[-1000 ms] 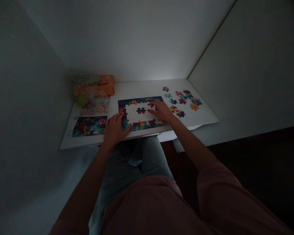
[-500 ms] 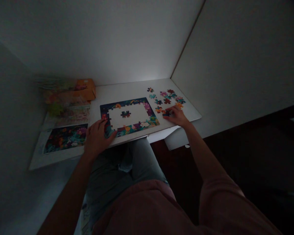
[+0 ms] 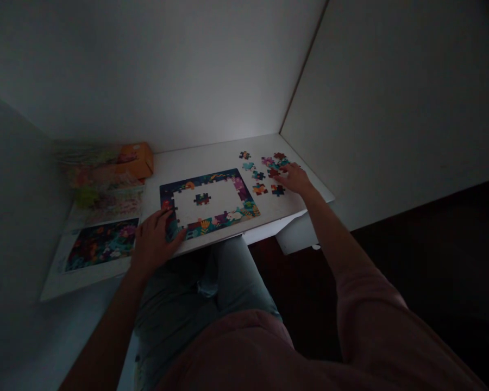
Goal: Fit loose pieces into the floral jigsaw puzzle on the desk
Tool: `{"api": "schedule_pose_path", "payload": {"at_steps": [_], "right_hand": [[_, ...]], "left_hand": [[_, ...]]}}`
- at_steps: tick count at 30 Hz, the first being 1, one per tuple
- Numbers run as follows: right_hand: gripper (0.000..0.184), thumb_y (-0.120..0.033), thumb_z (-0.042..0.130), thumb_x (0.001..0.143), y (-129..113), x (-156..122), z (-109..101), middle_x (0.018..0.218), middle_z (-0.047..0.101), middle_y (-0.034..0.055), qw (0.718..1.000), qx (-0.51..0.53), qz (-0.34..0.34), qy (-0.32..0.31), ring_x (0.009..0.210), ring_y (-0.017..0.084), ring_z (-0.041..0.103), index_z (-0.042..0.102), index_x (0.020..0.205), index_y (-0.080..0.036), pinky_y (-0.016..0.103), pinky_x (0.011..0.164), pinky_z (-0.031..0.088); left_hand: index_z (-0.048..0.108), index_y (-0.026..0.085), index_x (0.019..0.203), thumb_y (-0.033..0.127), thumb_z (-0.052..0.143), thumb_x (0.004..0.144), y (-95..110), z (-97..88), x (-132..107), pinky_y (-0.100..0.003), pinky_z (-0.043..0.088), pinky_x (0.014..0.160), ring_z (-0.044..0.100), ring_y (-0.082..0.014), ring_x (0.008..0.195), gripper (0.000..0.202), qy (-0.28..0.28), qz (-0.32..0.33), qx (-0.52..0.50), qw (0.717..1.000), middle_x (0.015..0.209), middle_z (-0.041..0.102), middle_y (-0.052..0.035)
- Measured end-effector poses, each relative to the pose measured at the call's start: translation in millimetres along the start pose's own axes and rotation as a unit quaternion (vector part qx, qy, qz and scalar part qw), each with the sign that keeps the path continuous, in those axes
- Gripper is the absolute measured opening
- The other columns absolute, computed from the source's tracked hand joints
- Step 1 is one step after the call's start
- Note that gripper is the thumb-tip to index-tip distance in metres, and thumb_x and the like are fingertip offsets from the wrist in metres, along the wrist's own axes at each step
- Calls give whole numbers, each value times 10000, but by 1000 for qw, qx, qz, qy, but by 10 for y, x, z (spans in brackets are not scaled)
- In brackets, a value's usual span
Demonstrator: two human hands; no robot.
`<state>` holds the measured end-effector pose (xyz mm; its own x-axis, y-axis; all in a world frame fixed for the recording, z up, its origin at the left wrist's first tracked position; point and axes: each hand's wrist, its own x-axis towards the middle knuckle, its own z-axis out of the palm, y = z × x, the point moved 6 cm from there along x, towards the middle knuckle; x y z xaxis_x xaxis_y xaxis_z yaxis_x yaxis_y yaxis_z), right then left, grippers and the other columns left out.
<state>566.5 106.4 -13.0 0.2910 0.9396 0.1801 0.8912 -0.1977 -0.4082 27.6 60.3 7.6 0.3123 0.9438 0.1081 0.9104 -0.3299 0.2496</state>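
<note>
Right hand slid further back into the loose pieces right of the puzzle since a moment ago, can't tell if it's gripping one. Left hand lies flat and open on the puzzle's near-left corner.

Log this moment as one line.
left hand: flat on puzzle, near corner | right hand: among loose pieces, grip unclear | puzzle: border built, middle mostly bare
</note>
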Motion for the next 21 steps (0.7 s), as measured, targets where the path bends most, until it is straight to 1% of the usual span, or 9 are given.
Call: {"api": "schedule_pose_path", "payload": {"at_steps": [2, 5, 8, 10, 11, 15, 17, 19, 21], "right_hand": [[247, -367, 933, 976, -22, 101, 23, 1413, 801, 222, 1000, -13, 10, 0, 1365, 467, 762, 868, 1170, -228, 660, 1258, 598], [197, -360, 953, 927, -47, 159, 39, 1304, 835, 187, 1000, -7, 18, 1, 1310, 460, 780, 844, 1057, -259, 677, 1219, 619], [170, -367, 920, 943, -53, 158, 65, 1209, 865, 167, 999, 27, 21, -17, 1167, 421, 824, 815, 1025, -262, 655, 1149, 658], [161, -340, 912, 954, -49, 156, 77, 1181, 880, 152, 998, 47, 25, -29, 1097, 392, 836, 809, 1052, -264, 626, 1112, 675], [167, -312, 914, 954, -43, 156, 82, 1178, 883, 147, 997, 54, 29, -36, 1090, 384, 837, 810, 1075, -264, 612, 1105, 676], [229, -244, 956, 930, -20, 161, 102, 1103, 877, 126, 994, 67, 42, -70, 1063, 355, 833, 812, 1109, -246, 521, 1039, 677], [236, -237, 988, 889, -20, 154, 97, 985, 853, 90, 993, 72, 37, -80, 957, 327, 813, 802, 1035, -248, 485, 963, 677], [254, -220, 1004, 836, -39, 133, 71, 848, 802, 41, 993, 79, 19, -81, 835, 288, 763, 770, 924, -262, 454, 887, 667], [274, -234, 1005, 821, -98, 96, 5, 746, 745, 11, 994, 92, -23, -58, 778, 257, 709, 738, 857, -277, 429, 843, 648]], "left_hand": [[528, 311, 1861, 578, 612, 1105, -11, -3, 9, -711, 424, 1463, 522, -461, 1761, 806, -15, -10, -11, 1000, 1882, 557, -189], [449, 410, 1924, 602, 647, 1079, -17, -9, 20, -761, 398, 1471, 509, -493, 1763, 889, -31, -13, -23, 999, 1886, 558, -155], [398, 435, 1941, 590, 619, 1094, -27, -6, 28, -816, 398, 1455, 521, -509, 1748, 889, -24, -12, -22, 999, 1877, 574, -145], [367, 460, 1944, 599, 608, 1102, -42, 14, 31, -827, 410, 1444, 527, -505, 1743, 888, -20, -11, -20, 1000, 1876, 579, -130], [360, 454, 1945, 609, 599, 1107, -49, 27, 32, -830, 413, 1440, 525, -506, 1744, 885, -19, -9, -18, 1000, 1877, 576, -136], [377, 343, 1940, 629, 519, 1143, -48, 49, 28, -840, 404, 1435, 514, -526, 1748, 859, -18, 1, -5, 1000, 1873, 549, -229], [368, 372, 1941, 619, 530, 1143, -24, 21, 19, -850, 417, 1421, 529, -529, 1739, 851, -13, 2, -7, 1000, 1863, 569, -217], [371, 395, 1940, 610, 539, 1149, 15, -18, 7, -833, 438, 1417, 545, -518, 1731, 837, -11, 7, -9, 1000, 1859, 579, -201], [404, 334, 1933, 610, 515, 1166, 55, -50, -2, -806, 454, 1420, 549, -516, 1728, 823, -13, 14, -6, 1000, 1853, 572, -233]]}}
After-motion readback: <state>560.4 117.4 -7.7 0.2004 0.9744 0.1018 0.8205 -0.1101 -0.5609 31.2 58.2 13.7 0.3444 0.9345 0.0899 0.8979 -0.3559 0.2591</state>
